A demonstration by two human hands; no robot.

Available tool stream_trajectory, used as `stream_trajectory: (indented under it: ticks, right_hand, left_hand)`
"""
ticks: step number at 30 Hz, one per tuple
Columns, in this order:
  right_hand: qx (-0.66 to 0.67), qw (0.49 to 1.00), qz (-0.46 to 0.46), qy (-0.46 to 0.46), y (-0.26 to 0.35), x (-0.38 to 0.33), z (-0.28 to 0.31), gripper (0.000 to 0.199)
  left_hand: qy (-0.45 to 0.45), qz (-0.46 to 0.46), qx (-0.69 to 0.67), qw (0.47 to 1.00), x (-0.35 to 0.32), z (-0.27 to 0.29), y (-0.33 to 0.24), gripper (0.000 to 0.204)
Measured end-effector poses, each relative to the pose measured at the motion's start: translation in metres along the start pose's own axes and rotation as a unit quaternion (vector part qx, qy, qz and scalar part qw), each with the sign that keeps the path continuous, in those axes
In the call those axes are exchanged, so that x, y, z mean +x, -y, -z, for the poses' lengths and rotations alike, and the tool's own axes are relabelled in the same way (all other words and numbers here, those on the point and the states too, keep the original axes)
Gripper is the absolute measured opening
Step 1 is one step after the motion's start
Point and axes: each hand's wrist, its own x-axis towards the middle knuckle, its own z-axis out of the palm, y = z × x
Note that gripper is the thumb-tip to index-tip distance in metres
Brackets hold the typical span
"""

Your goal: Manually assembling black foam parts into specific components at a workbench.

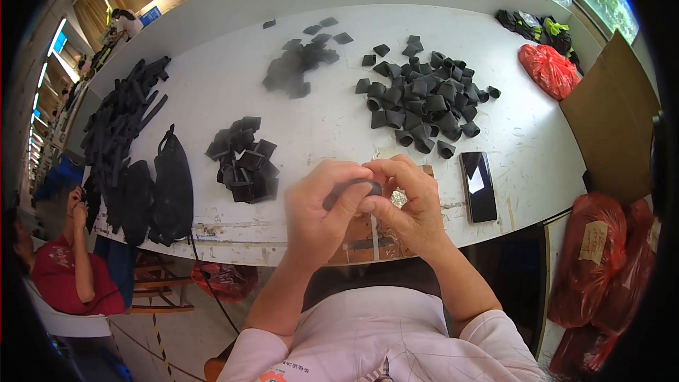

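Both my hands are raised together over the front edge of the white table (523, 120). Between them is a small black, flexible loop-like piece (338, 193), largely covered by my fingers. My left hand (315, 205) is closed around one side of it, the thumb pressing on top. The fingers of my right hand (417, 205) are curled and pinch its other end. Beyond them to the right lies a heap of short black tube pieces (431, 99). Flat black pieces form a pile (244, 163) left of my hands and another pile (300, 67) farther back.
Long black strips (120, 113) and a black elongated bundle (171, 187) cover the table's left end. A phone (479, 187) lies at right, a red plastic bag (548, 71) beyond it. Cardboard (612, 99) stands at the right edge, above filled red bags (594, 262). A person (71, 276) sits left.
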Motion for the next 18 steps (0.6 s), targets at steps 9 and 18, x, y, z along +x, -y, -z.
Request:
stream_trajectory:
  ticks: [9,18]
  right_hand:
    - [-0.068,0.994,0.078,-0.043,0.022,0.007,-0.005,0.019]
    - [-0.097,0.987,0.107,-0.066,0.011,0.003,-0.01,0.011]
  left_hand:
    - [-0.146,0.077,-0.277,0.947,-0.011,0.004,0.009,0.009]
    - [-0.155,0.09,-0.314,0.932,-0.017,0.004,0.014,0.011]
